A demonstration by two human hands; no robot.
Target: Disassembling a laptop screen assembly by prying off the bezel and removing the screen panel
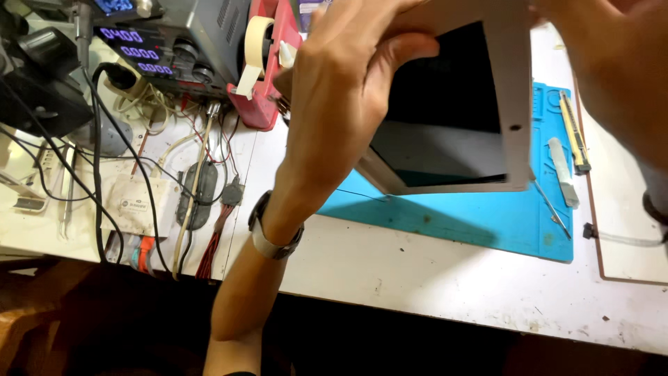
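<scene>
White desk (431,271), blue work mat (480,219) toward its far right: both hands hold a flat screen panel (452,111) tilted above the mat.

The left hand (341,104) closes its grip on the panel's left edge, thumb on the front. The right hand (612,63) meets the top right corner; its grip is cut off, so I cannot tell. The panel looks stiff, thin and fragile: hold by the pale frame, not the dark glass. Tweezers (553,209) and a knife (574,132) lie on the mat's right edge; cables (188,195), a tape dispenser (264,63) and a power supply (181,42) crowd the far left corner.
</scene>
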